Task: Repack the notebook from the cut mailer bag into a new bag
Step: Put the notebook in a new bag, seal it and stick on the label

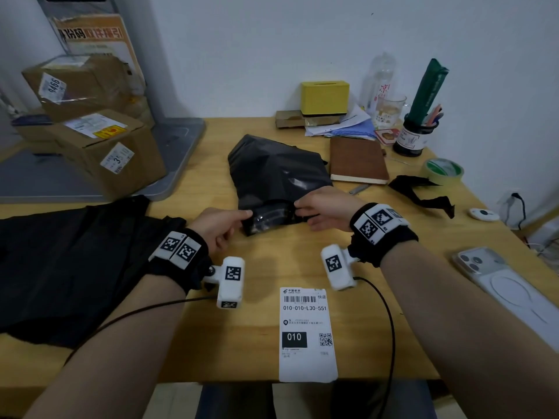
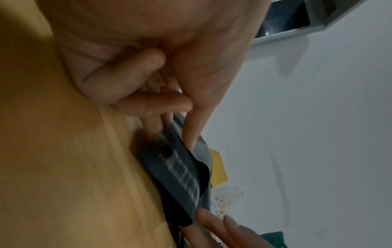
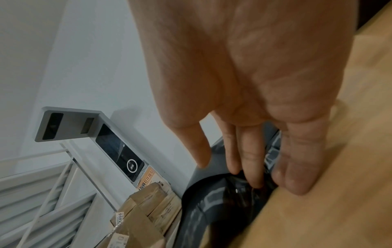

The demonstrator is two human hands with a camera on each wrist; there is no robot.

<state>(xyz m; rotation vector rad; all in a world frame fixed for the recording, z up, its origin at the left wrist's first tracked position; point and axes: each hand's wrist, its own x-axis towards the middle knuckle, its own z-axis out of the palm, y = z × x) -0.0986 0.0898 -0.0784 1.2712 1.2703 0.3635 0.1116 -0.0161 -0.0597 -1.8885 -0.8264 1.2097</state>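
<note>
Item: black mailer bag, lying mid-table, long axis running away from the person toward the wall, open end facing the hands. Both hands are working that near end: left hand pinching the left corner of the flap betw. thumb and forefinger, other fingers curling into the palm (left wrist view); right hand pinching the right corner, fingertips pressing into the glossy fold. Flap is stretching crosswise betw. the two grips; looks like a seal strip w/ printed marks, prob. being folded or peeled, can't say which. Notebook: brown cover, cream page edges, rectangular, stiff, lying flat just right of the bag, beyond the right hand, so right hand is the nearer one; spine running front-to-back, roughly parallel w/ the bag. It's outside any bag. Bag material: thin crinkly plastic film, shiny, limp, likely slippery. Also present: white shipping label at the near edge; black plastic scrap right; tape roll; phone; cardboard boxes left.
</note>
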